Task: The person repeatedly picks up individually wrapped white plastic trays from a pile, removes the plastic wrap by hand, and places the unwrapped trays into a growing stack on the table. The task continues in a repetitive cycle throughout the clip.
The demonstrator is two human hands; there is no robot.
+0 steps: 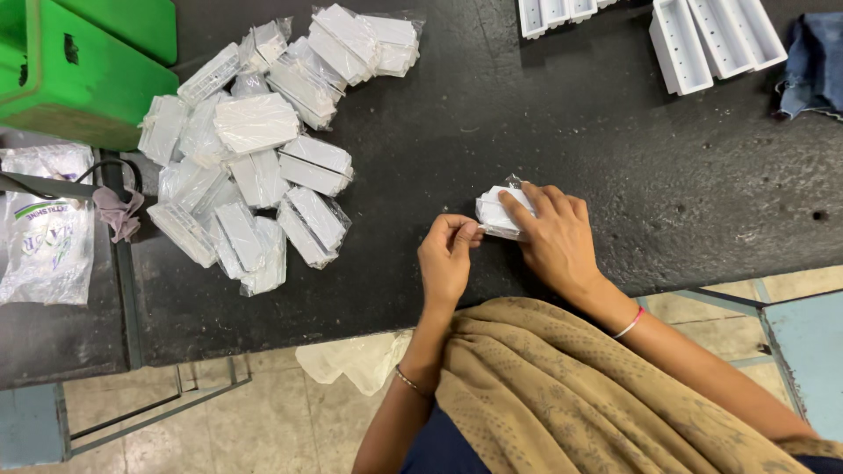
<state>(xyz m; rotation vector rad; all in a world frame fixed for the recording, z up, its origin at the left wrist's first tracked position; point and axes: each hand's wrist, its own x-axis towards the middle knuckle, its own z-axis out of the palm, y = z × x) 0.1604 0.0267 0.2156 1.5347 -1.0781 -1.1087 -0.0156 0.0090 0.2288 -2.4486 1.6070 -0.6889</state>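
The right hand (555,239) is lying flat on top of a small white plastic part in a clear bag (500,213), fingers spread over it and pressing it onto the black table (615,158). The left hand (446,260) is sitting just beside it, thumb & forefinger pinched narrow on the bag's near edge, other fingers curled in. So both hands are touching the same bagged part, which is resting on the table approx in the middle, near the front edge.

Well to the left, a pile of bagged white parts (255,149) is spreading across the table, some overlapping, some tilted. Beyond that pile, at the top-left corner, a green crate (79,79) is sitting partly off the table. At the top edge, white open trays (716,35) are lying side by side, w/ a blue cloth (812,66) just right of them.

A printed plastic bag (44,228) is lying on a lower surface at far left, w/ a pinkish rag (118,213) next to it. A tan scarf (571,395) is draping over the person's front, and thin bangles are showing on both wrists.
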